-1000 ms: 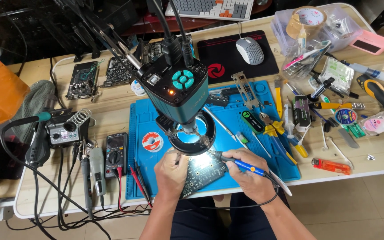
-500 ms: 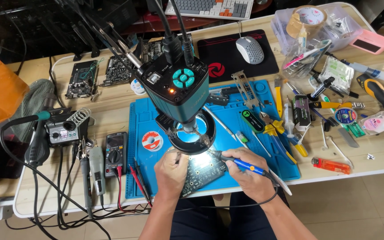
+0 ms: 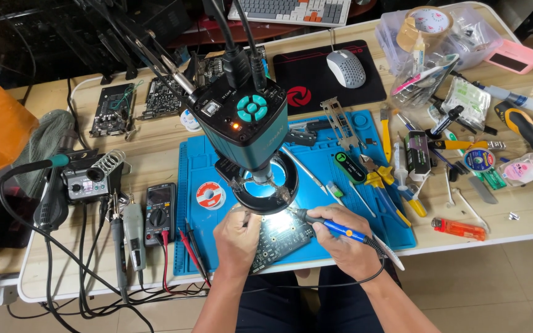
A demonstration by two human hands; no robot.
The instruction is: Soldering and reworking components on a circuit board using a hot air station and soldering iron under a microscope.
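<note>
Landmark: the blue mat [image 3: 365,154], mid-bench.

Board [image 3: 277,237] lies on the mat's near edge, lit from above, directly under the ring light [image 3: 265,188] of the microscope [image 3: 242,126].

Right hand [image 3: 347,240] is closed around a blue-handled iron [image 3: 331,226], pen-style, tip pointing left onto the lit part of the board. Its cord runs back off the mat's near edge toward the person's lap.

Left hand [image 3: 237,237] sits at the board's left edge, fingers curled together over it. Whether they pinch solder wire or tweezers I cannot tell; something thin seems to rise toward the light.

Around the mat: solder spool [image 3: 210,196] on its left part; pliers [image 3: 382,185] and screwdrivers on its right part; multimeter [image 3: 159,213] with red probes just off the left edge; soldering station [image 3: 87,182] farther left; lighter [image 3: 458,229] off the right edge; mouse [image 3: 345,68] on a black pad beyond the far edge.

Risks, as judged:
- The board overhangs the mat's near edge and seems steadied by the left hand alone. A slip would drag the hot tip across neighbouring pads and bridge them.
- Left fingers are very near the tip; a twitch means a burn.
- The ring light hangs low over the joint. Lifting the iron steeply could touch it.
- The cord across the lap could snag and tug the tip off its mark.
- Dwelling too long could lift a pad.
</note>
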